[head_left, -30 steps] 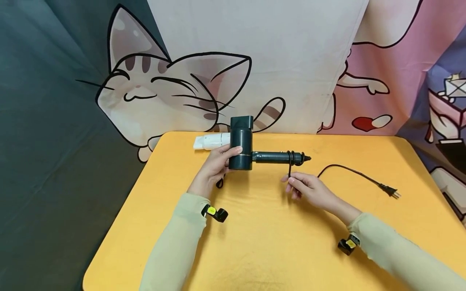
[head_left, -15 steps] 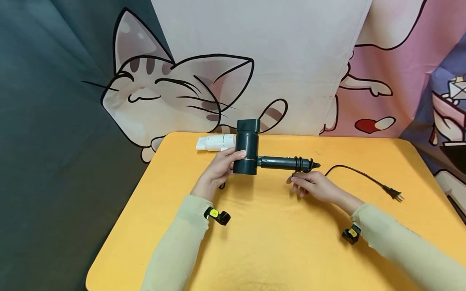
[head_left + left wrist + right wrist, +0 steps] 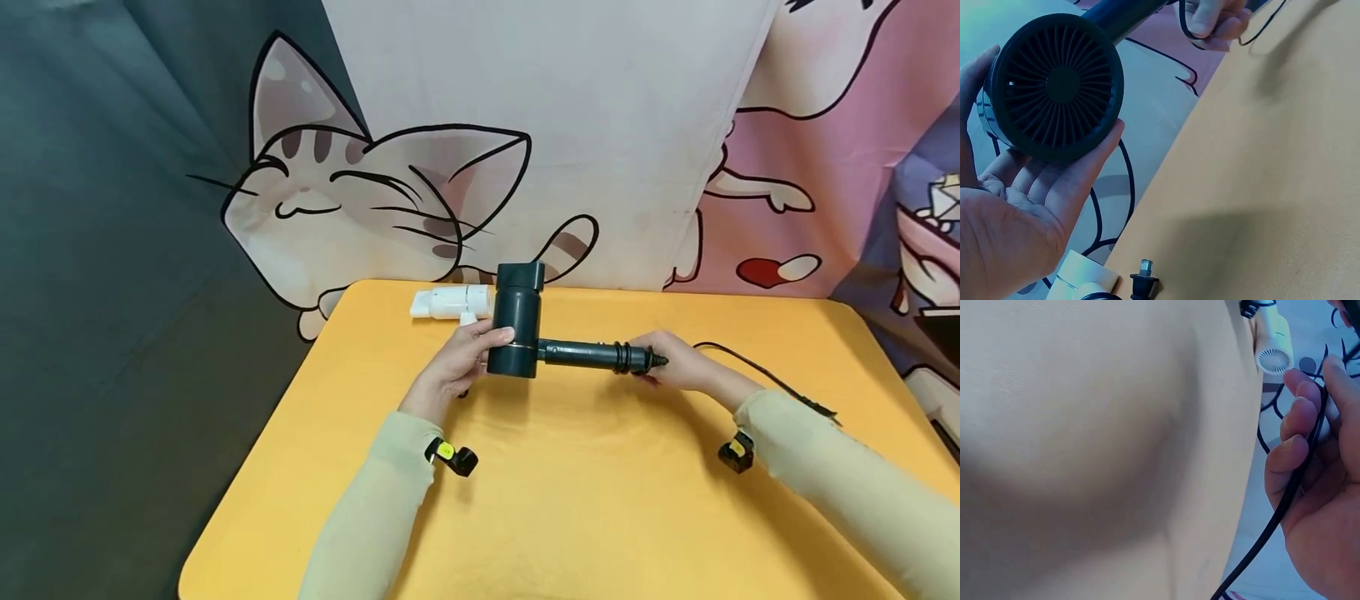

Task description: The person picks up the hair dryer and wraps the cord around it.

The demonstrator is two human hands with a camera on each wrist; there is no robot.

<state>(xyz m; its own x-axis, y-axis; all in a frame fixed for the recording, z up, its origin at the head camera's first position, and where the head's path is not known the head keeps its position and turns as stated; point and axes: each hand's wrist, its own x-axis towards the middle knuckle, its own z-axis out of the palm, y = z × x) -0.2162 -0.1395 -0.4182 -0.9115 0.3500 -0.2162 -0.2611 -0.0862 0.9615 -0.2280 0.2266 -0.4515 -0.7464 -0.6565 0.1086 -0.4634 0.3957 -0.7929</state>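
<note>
In the head view a dark green hair dryer [image 3: 517, 312] is held above the table, its handle [image 3: 581, 353] pointing right. My left hand [image 3: 453, 367] grips the barrel, thumb on the near side; the left wrist view shows its round grille [image 3: 1063, 84] above my palm. Loops of black cord [image 3: 622, 357] circle the handle near its tip. My right hand [image 3: 678, 362] is partly behind that tip. In the right wrist view the black cord [image 3: 1272, 519] runs through its curled fingers [image 3: 1300, 415]. The cord's free end trails right past my wrist.
A white hair dryer [image 3: 448, 302] lies near the back edge of the yellow table [image 3: 570, 517], partly behind the dark one. A black plug [image 3: 1144, 286] rests beside it. A cartoon-printed cloth [image 3: 600, 100] hangs right behind the table.
My right hand has moved from below the handle, round to the far side of its tip, carrying the cord. The trailing plug end has shifted slightly. My left hand keeps its grip.
</note>
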